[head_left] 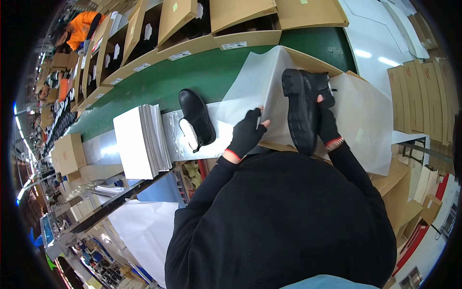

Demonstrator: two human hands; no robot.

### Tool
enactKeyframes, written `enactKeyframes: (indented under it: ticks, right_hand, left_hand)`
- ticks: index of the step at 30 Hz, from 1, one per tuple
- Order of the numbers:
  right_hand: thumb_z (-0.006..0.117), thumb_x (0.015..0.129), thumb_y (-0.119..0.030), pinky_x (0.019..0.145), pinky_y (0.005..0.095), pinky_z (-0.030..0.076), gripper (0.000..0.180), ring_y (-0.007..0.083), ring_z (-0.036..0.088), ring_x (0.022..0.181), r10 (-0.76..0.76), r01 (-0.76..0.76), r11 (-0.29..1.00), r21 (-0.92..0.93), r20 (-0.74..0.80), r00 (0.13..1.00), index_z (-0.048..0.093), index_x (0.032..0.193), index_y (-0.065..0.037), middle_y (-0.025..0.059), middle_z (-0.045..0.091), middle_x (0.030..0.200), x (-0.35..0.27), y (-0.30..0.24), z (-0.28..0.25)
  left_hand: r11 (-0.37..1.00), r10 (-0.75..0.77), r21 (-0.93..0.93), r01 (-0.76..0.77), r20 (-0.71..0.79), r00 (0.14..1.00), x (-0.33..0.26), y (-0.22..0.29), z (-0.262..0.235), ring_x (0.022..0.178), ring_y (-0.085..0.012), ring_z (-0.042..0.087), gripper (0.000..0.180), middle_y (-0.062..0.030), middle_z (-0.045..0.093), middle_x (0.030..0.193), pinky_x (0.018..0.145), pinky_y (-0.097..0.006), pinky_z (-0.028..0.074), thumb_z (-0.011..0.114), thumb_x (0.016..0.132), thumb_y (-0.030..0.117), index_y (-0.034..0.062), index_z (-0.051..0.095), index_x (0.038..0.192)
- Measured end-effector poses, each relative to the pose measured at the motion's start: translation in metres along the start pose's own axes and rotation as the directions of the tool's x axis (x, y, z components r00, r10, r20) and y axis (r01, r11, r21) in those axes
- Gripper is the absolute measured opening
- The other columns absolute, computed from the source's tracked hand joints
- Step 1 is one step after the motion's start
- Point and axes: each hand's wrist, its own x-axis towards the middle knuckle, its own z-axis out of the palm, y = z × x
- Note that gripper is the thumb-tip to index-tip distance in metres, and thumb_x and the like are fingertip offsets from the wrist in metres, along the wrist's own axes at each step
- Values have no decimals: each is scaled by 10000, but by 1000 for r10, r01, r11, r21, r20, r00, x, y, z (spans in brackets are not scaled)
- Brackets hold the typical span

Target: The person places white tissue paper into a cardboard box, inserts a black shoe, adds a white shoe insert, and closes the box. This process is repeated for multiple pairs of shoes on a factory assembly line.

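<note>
My right hand [328, 124], in a black fingerless glove, is closed around a black boot [303, 115] by its upper part. The boot lies on its side over an open cardboard box [308, 61] lined with white tissue paper [361, 120], its sole turned to the left. My left hand [246, 135], gloved the same way, pinches the edge of the tissue paper at the box's left side. Left of that hand, a second black boot [197, 118] lies on the table, with white stuffing showing at its opening.
A stack of white paper sheets [137, 142] stands left of the loose boot. Open shoe boxes [197, 45] line the far side of the green work surface [159, 77]. Upright cartons [418, 96] stand at the right. A person in orange [82, 29] is at the far left.
</note>
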Motion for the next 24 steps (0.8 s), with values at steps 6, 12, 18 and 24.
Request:
enactKeyframes:
  ticks: [6,12,18,24]
  right_hand:
    - [667,845,-494,880,347,498,588,218,614,972,53,-6,960,281,-160,986,579,1181,-20,108,629,1097,84,68,-46]
    - [658,866,-454,911,372,488,536,225,602,1011,-94,119,890,441,-77,993,566,1211,-54,87,613,1147,135,80,-11]
    - [645,893,-355,891,407,490,641,279,603,1028,95,-155,920,361,178,979,387,1398,-55,138,594,1193,133,86,-2]
    - [667,876,-280,703,418,547,731,291,652,852,61,-60,998,37,-45,997,241,1462,-182,130,617,1004,56,88,-48]
  left_hand:
    - [992,-1,123,-22,187,982,8,-5,12,784,-376,623,599,-176,563,1052,651,-464,493,574,875,172,147,335,1424]
    - [993,4,114,-29,212,977,-5,-7,17,766,-375,623,587,-172,559,1014,634,-472,493,567,885,158,143,334,1423]
    - [988,24,150,-43,132,991,-18,-15,21,670,-311,624,546,-146,581,1009,566,-431,492,517,928,204,147,322,1435]
    - [989,-62,-107,98,298,953,-28,-44,31,960,-387,618,631,-190,593,1161,784,-450,494,495,935,455,132,330,1451]
